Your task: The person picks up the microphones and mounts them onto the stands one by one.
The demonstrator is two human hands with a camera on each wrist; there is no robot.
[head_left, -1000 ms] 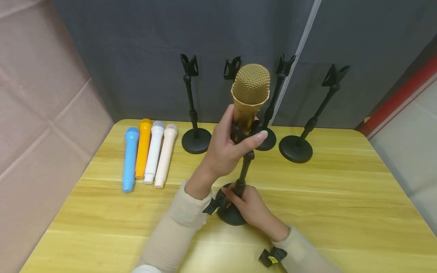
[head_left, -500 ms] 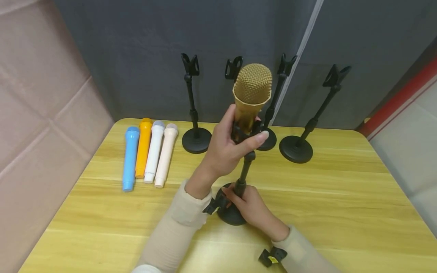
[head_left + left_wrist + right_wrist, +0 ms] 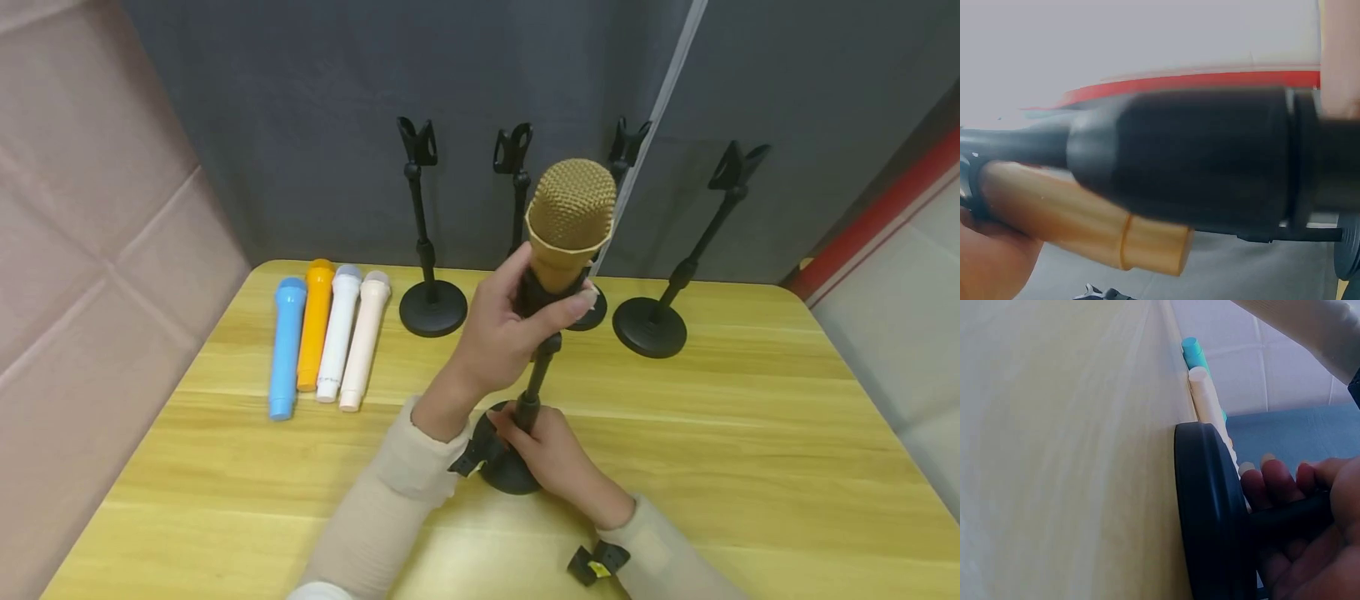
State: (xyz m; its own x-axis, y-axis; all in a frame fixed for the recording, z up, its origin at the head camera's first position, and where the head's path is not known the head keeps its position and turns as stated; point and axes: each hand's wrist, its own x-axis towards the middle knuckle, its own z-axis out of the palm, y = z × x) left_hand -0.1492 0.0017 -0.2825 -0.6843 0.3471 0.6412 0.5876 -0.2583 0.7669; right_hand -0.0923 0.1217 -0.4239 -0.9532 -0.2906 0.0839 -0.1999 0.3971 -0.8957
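A gold microphone (image 3: pixel 572 208) sits in the clip of a black desk stand, its mesh head facing up toward the head camera. My left hand (image 3: pixel 498 329) wraps around the microphone and clip, thumb across the near side. In the left wrist view the gold handle (image 3: pixel 1097 225) slants out below the blurred black pole (image 3: pixel 1197 156). My right hand (image 3: pixel 558 454) grips the bottom of the stand's pole, just above the round base (image 3: pixel 502 479). The right wrist view shows the fingers curled around the pole and the base (image 3: pixel 1213 512) flat on the table.
Blue (image 3: pixel 283 350), orange (image 3: pixel 316 325), white (image 3: pixel 339 333) and cream (image 3: pixel 365 342) microphones lie side by side at the left of the wooden table (image 3: pixel 750 467). Several black stands with bare clips, including a left one (image 3: pixel 432 308) and a right one (image 3: pixel 650 327), line the back by a grey partition (image 3: pixel 337 125).
The gold microphone's head has shifted right and slightly down, with my left hand still around it. A stand behind shows more of its pole. My right hand and the base have stayed put.
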